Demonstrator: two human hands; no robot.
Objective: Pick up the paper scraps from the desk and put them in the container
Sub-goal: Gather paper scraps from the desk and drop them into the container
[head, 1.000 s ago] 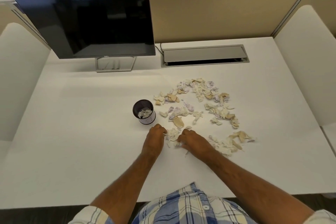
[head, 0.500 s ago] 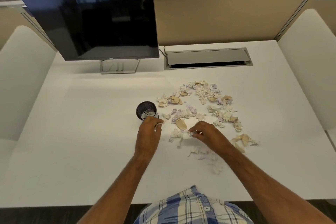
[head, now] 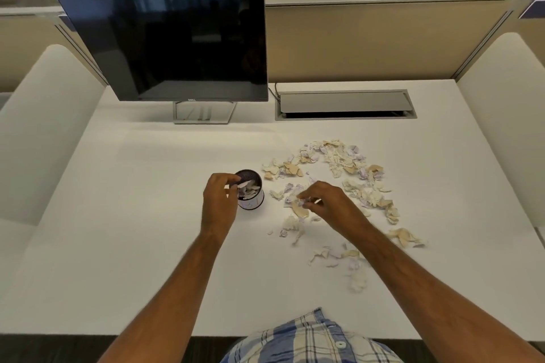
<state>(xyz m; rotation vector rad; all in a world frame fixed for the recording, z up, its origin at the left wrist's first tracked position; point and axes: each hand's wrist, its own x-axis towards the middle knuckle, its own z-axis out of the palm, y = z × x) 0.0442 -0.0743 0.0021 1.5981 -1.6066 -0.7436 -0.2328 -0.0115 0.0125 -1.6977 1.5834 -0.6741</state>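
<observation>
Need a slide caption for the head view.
Left hand at the container; right hand pinching paper scraps.

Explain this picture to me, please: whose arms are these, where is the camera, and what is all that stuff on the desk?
There is no machine here. The camera sits on a person's head and looks down, so the two bare arms are their own. On the white desk lie torn paper scraps, cream and pale purple, beside a small dark container that already has scraps in it. The left hand is at the container's rim with its fingers curled over pieces of paper there. The right hand pinches more scraps from the pile. Behind stand a dark monitor and a grey cable hatch.
</observation>
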